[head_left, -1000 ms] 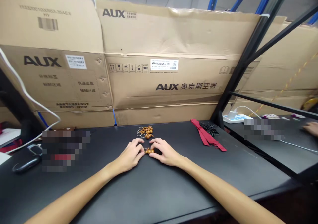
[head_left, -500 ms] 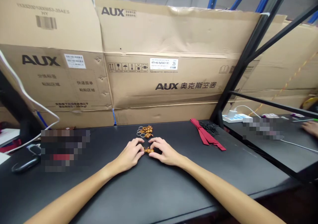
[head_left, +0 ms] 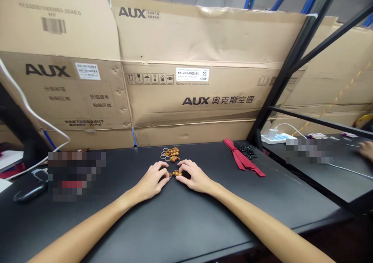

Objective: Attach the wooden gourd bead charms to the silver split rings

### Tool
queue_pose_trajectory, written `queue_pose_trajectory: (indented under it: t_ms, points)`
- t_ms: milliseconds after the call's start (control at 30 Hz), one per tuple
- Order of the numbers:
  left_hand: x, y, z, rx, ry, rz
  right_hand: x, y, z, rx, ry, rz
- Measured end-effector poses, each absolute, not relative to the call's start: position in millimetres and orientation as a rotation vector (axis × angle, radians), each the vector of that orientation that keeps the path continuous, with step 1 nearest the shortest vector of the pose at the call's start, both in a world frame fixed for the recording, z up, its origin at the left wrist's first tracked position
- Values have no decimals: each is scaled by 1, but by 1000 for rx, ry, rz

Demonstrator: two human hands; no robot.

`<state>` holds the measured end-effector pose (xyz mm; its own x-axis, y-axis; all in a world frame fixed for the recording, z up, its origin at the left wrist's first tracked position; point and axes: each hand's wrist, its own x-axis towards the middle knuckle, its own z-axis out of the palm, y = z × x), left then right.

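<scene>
Both my hands rest on a black table (head_left: 186, 224), fingertips meeting around a small brown gourd-shaped charm (head_left: 176, 173). My left hand (head_left: 152, 180) pinches its left end, where a metal ring seems to sit. My right hand (head_left: 194, 176) pinches the brown body from the right. Just behind them lies a small pile of the same brown charms with key rings (head_left: 170, 154).
Red ribbon strips (head_left: 242, 162) and a heap of black cords (head_left: 246, 151) lie at the back right. Flattened AUX cardboard boxes (head_left: 192, 80) wall off the back. A black frame post (head_left: 279, 80) separates a neighbouring table, where another person's hand (head_left: 366, 149) shows. A white power strip (head_left: 276, 138) is there.
My hands and the charm have shifted slightly away from me, toward the pile; the grip is unchanged.
</scene>
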<state>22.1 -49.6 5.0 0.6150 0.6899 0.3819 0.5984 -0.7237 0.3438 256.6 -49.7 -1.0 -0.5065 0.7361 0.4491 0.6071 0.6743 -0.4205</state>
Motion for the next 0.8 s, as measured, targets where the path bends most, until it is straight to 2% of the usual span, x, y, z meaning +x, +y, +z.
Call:
queue_pose_trajectory:
  t_ms: [200, 367, 567, 800]
  points:
    - [21, -40, 7, 2732, 1111, 713, 259, -40, -5, -1098, -2281, 170]
    - [13, -25, 5, 2719, 1230, 658, 264, -24, -6, -1362, -2219, 99]
    - [1, -18, -1, 2647, 1455, 502, 282, -17, -5, -1505, -2324, 217]
    - [-5, -14, 0, 2647, 1501, 413, 281, -25, -2, -1568, -2411, 316]
